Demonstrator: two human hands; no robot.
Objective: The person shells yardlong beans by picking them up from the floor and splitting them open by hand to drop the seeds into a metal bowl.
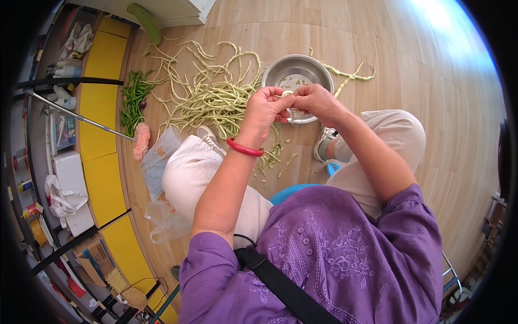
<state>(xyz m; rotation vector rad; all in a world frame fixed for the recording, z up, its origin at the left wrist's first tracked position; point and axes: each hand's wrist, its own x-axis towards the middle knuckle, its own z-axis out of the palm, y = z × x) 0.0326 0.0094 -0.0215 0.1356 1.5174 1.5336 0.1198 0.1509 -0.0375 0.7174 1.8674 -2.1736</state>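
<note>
Both of my hands meet over the near rim of a steel basin point(268, 81) on the floor. My left hand point(265, 112), a red bangle on its wrist, is closed on a pale green long bean point(287, 93). The fingers of my right hand point(319, 105) pinch the same bean close by, and a part of it hangs below the hands. Small cut or snapped bean pieces point(295, 83) lie in the basin. To the left spreads a large heap of long beans point(216, 102), while a few more long beans point(350, 74) rest right of the basin.
Green peppers point(132, 102) lie by the yellow-fronted shelf point(100, 124), beneath a large green gourd point(145, 24). A pink duster head point(141, 141) and plastic bags point(159, 162) are left of my knee. Bean scraps point(274, 154) litter the floor between my feet.
</note>
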